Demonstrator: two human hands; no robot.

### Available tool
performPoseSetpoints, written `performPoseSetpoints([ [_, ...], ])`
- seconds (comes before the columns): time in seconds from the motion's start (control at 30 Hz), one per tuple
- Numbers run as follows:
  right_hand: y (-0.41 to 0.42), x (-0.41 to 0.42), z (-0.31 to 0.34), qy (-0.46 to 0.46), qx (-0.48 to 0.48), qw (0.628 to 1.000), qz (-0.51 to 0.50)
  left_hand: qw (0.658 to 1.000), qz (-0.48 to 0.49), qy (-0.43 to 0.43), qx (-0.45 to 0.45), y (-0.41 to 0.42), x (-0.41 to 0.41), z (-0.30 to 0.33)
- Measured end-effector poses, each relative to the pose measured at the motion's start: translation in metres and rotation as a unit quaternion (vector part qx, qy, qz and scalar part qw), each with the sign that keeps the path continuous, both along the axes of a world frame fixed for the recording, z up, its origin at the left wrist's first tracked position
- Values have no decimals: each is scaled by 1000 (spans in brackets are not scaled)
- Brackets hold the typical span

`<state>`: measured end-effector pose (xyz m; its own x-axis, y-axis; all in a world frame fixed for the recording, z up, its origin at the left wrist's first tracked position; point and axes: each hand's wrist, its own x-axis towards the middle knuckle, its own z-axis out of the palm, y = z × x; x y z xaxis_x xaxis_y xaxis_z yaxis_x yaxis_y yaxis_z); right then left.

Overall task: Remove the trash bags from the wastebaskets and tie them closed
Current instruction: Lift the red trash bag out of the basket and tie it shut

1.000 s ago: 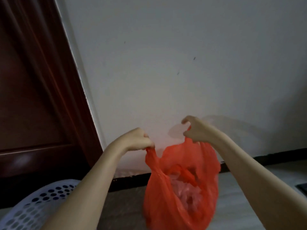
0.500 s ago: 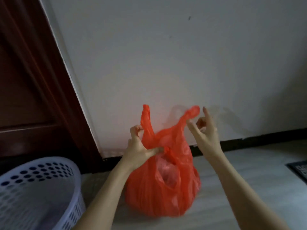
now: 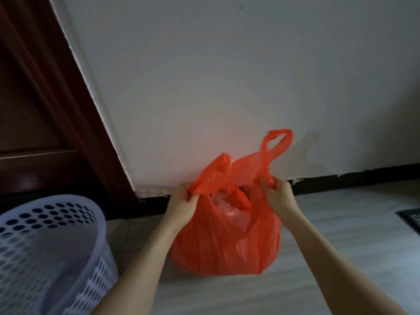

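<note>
A full red plastic trash bag [image 3: 225,246] sits on the floor in front of the white wall. Its mouth gapes, and pale crumpled plastic shows inside. My left hand [image 3: 184,201] is closed on the bag's left handle, which sticks up above my fingers. My right hand [image 3: 278,192] grips the base of the right handle, whose loop stands up against the wall. A white perforated wastebasket [image 3: 52,253] stands at the lower left, apart from the bag, with nothing visible inside it.
A dark brown door and frame [image 3: 45,105] fill the left side. A black skirting strip [image 3: 352,178] runs along the wall's foot. The floor is pale grey. A dark mat corner [image 3: 411,220] shows at the right edge.
The bag went from hanging in the air to resting on the floor. Both hands slid down the handles and now grip them near the bag's mouth. The view tilted downward.
</note>
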<state>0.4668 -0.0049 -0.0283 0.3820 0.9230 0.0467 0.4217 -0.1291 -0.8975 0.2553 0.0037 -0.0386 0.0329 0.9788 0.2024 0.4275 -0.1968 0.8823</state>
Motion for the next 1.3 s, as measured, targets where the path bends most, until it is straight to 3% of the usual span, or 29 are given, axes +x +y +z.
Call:
performPoseSetpoints([
  [0.07,2,4,-2,119,30,991,-52,989,53,-116,-74,1,2,-10],
  [0.17,7,11,-1,324,47,937,-120,929,153,-288,-174,9,-1,-23],
  [0.23,11,14,-7,299,54,941,-148,903,184,-341,-187,12,-4,-24],
  [0.33,10,6,-18,246,39,960,-126,901,177,-349,-190,15,-2,-24],
  [0.4,7,-2,-21,275,28,957,-88,893,187,-354,-206,16,4,-23],
  [0.5,2,-2,-17,395,15,918,-2,827,142,-471,-272,14,3,-16],
  [0.57,-3,2,-16,403,-14,913,64,801,83,-515,-295,10,-4,-11],
  [0.63,-8,4,-20,347,-46,931,102,821,42,-485,-298,7,-10,-13],
  [0.73,-12,2,-30,164,-112,974,113,886,71,-373,-267,7,-11,-25],
  [0.8,-10,1,-38,68,-124,988,56,901,111,-339,-245,9,-10,-29],
  [0.87,-7,4,-44,48,-94,994,-12,907,134,-335,-218,11,-13,-33],
  [1.0,-5,11,-43,58,-29,996,-67,958,106,-214,-159,9,-25,-34],
  [1.13,-7,12,-34,128,-1,988,-90,966,57,-182,-173,6,-30,-29],
  [1.2,-8,11,-31,193,-29,974,-115,970,30,-160,-179,4,-32,-26],
  [1.3,-6,7,-25,345,-74,923,-154,993,9,-33,-116,5,-37,-20],
])
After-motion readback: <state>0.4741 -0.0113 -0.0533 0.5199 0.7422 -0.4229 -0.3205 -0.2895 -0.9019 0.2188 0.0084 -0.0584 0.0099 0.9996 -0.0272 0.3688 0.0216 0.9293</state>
